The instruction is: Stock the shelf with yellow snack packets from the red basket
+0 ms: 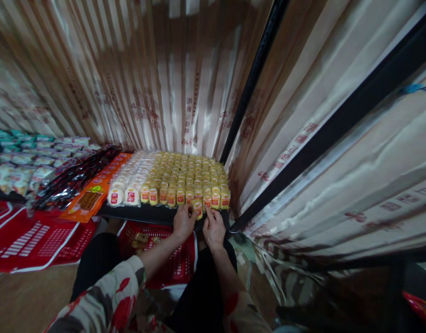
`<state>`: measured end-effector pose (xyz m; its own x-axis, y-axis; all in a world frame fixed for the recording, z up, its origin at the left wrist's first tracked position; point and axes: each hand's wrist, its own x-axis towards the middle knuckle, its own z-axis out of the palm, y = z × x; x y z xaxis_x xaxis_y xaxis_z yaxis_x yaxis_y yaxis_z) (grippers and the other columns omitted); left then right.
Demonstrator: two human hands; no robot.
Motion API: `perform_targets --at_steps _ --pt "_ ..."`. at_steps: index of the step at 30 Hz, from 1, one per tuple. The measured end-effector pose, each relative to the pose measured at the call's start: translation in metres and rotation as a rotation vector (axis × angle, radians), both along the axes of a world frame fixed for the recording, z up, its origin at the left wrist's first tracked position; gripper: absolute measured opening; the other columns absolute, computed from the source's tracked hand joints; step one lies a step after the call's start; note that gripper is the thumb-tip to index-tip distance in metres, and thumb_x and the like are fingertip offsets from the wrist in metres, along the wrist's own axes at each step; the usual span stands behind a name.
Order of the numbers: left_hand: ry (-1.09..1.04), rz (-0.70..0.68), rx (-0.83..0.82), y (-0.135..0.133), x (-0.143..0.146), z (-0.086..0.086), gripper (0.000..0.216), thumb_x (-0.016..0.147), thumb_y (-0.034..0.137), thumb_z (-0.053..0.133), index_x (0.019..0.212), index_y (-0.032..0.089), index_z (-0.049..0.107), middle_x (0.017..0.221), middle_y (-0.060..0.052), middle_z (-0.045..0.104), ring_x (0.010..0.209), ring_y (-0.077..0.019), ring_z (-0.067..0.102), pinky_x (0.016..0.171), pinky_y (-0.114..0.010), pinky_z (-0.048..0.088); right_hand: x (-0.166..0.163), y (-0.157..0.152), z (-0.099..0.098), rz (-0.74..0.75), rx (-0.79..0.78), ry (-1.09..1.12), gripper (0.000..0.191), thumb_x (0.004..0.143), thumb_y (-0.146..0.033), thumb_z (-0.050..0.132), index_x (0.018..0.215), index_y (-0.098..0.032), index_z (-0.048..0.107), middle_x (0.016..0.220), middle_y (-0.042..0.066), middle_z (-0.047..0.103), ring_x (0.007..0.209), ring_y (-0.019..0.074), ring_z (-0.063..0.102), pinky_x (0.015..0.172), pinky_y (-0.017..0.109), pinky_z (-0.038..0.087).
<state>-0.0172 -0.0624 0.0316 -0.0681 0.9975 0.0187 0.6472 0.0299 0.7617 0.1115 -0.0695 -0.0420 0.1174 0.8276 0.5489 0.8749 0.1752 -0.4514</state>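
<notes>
Rows of small yellow wrapped cakes (pixel 185 173) with red-and-yellow labels stand packed on a black shelf (pixel 140 212). At the front edge, my left hand (pixel 184 222) pinches one wrapped cake (pixel 198 208) between thumb and fingers. That cake sits slightly forward of the front row and tilts a little. My right hand (pixel 215 227) is just right of it, index finger stretched up against the front row and thumb apart. Whether its fingertip touches the held cake or its neighbour is unclear. White round wrapped cakes (pixel 123 196) fill the rows left of the yellow ones.
Left along the shelf lie an orange snack packet (pixel 93 194), dark shiny packets (pixel 72 178) and white-and-green packets (pixel 36 157). Below, a red basket (pixel 180 266) with some wrapped pieces stands between my knees; more red baskets (pixel 36 240) are left. Black poles (pixel 252 88) and pleated curtains (pixel 157 83) enclose the shelf.
</notes>
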Motion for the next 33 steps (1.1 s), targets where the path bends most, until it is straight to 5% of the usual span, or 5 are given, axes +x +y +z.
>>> perform_targets --at_steps 13,23,33 --pt "0.024 0.005 0.154 0.016 0.018 -0.017 0.026 0.082 0.017 0.05 0.108 0.015 0.048 0.098 -0.007 0.057 0.092 -0.0171 0.056 0.084 -0.03 0.044 -0.003 -0.002 0.003 -0.027 -0.019 0.049 0.05 0.081 -0.011 0.038 0.126 -0.026 0.053 0.096 0.005 0.058 0.09 0.0171 0.051 0.079 0.027 0.046" --pt "0.091 0.003 0.176 0.02 0.02 -0.018 0.005 0.082 0.014 0.049 0.086 0.017 0.048 0.088 -0.004 0.054 0.081 -0.0156 0.054 0.075 -0.028 0.044 -0.003 -0.004 0.005 -0.015 -0.026 0.048 0.048 0.081 -0.013 0.04 0.125 -0.024 0.053 0.098 0.005 0.06 0.092 0.0172 0.054 0.079 0.027 0.046" --pt "0.012 -0.012 0.219 0.019 0.021 -0.03 0.012 0.079 0.007 0.046 0.085 0.018 0.048 0.088 -0.003 0.053 0.083 -0.0143 0.053 0.079 -0.029 0.044 -0.002 -0.007 0.013 0.089 -0.038 0.105 0.041 0.079 -0.02 0.044 0.118 -0.021 0.056 0.106 0.006 0.058 0.094 0.0172 0.056 0.08 0.028 0.048"
